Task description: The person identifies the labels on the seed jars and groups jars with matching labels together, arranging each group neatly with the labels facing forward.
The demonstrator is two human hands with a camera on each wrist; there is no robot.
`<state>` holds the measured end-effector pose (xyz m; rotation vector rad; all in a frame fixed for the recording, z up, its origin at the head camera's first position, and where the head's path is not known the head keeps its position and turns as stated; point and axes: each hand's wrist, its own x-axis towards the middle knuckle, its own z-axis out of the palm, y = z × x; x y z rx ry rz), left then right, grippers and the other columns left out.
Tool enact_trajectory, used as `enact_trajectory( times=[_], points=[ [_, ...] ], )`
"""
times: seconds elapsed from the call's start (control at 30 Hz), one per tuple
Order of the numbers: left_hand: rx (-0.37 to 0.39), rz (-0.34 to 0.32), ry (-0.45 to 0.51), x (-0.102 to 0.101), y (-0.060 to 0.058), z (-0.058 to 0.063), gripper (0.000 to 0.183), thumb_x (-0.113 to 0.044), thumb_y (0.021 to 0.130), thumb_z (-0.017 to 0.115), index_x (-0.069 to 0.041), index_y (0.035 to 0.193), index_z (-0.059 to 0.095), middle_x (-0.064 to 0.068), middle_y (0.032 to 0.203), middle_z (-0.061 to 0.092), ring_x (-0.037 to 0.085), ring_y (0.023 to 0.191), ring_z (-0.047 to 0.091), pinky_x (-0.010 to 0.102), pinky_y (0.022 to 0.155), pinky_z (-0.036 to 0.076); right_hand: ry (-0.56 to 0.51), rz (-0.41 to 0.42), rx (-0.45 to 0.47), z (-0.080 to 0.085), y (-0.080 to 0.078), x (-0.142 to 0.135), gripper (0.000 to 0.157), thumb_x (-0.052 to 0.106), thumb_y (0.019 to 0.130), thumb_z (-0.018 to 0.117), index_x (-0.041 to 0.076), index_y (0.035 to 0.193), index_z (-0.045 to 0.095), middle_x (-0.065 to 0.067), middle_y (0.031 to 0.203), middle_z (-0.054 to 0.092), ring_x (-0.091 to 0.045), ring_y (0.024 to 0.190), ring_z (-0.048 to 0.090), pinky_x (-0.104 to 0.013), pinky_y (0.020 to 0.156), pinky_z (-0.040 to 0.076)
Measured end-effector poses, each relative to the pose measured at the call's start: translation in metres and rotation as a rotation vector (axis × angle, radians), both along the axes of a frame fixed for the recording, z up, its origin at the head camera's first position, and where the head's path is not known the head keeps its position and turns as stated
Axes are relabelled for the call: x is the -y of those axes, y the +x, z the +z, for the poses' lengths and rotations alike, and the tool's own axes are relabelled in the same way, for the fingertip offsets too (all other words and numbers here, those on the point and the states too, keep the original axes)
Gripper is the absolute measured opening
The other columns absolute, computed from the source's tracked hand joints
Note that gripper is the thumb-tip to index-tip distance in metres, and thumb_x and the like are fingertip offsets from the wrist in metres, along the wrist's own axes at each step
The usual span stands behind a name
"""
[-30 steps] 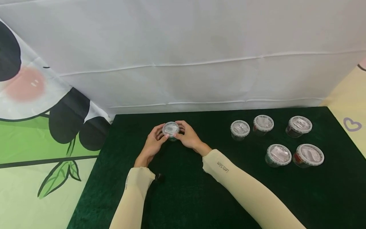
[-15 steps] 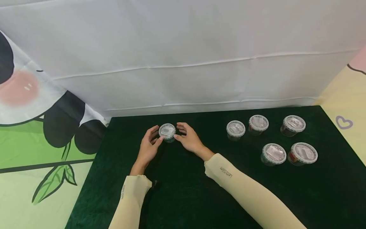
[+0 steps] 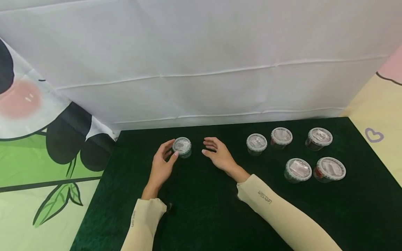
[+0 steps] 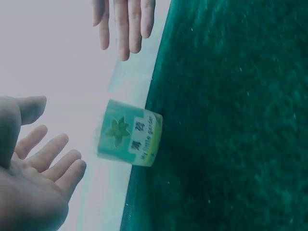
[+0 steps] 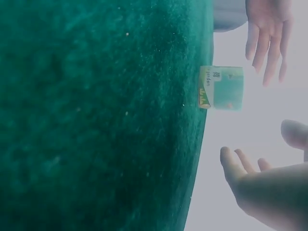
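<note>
fingers (image 4: 50, 149) loose, left hand (image 3: 161, 166) and right hand (image 3: 221, 157) empty; we might tip the tub (image 3: 183, 147), left's two o'clock, by brushing it.

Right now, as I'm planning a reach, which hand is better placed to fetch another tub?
Probably the right hand: empty, and closer to the five tubs; the left hand is beside the lone tub.

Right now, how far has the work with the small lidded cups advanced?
Looks done: one lidded cup stands upright on the green cloth, well apart from five other cups. In hand: nothing is gripped; the left hand is close beside this cup, and the right hand is farther from it. Probably left: those five, standing on the right side, if they must follow.
</note>
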<state>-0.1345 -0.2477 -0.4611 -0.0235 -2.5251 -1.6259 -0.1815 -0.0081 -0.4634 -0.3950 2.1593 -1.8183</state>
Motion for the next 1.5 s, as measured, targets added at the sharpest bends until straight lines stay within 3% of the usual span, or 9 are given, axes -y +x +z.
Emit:
enact_trajectory(
  times=[0.4, 0.77, 1.1, 1.5],
  points=[
    [-0.078, -0.107, 0.073, -0.015, 0.008, 0.007, 0.045, -0.004, 0.107, 0.060, 0.001, 0.151, 0.048, 0.019, 0.156, 0.052, 0.037, 0.144, 0.051, 0.054, 0.116, 0.044, -0.033, -0.009, 0.036, -0.001, 0.013, -0.031, 0.049, 0.008, 0.108, 0.059, 0.002, 0.154, 0.045, -0.023, 0.156, 0.052, -0.037, 0.146, 0.050, -0.055, 0.120, 0.041],
    [-0.018, -0.216, 0.071, -0.044, 0.006, 0.011, 0.046, -0.007, 0.107, 0.060, -0.001, 0.151, 0.048, 0.019, 0.157, 0.051, 0.038, 0.144, 0.051, 0.056, 0.115, 0.047, -0.054, -0.013, 0.044, 0.000, 0.024, -0.055, 0.048, 0.007, 0.109, 0.057, 0.000, 0.154, 0.044, -0.025, 0.156, 0.051, -0.038, 0.146, 0.049, -0.056, 0.121, 0.040],
    [0.040, -0.259, 0.066, -0.071, 0.004, 0.008, 0.045, -0.009, 0.108, 0.060, -0.006, 0.151, 0.050, 0.014, 0.156, 0.052, 0.033, 0.143, 0.053, 0.052, 0.115, 0.047, -0.050, -0.045, 0.057, -0.002, 0.036, -0.070, 0.046, 0.008, 0.109, 0.056, -0.001, 0.153, 0.045, -0.025, 0.156, 0.051, -0.041, 0.146, 0.049, -0.053, 0.119, 0.043],
    [0.045, -0.312, 0.058, -0.097, -0.001, 0.000, 0.045, -0.009, 0.108, 0.061, -0.005, 0.151, 0.050, 0.013, 0.156, 0.053, 0.033, 0.143, 0.053, 0.054, 0.115, 0.046, -0.039, -0.108, 0.065, -0.001, 0.050, -0.091, 0.047, 0.011, 0.111, 0.055, -0.002, 0.155, 0.042, -0.025, 0.157, 0.050, -0.038, 0.146, 0.049, -0.053, 0.120, 0.041]
  ],
)
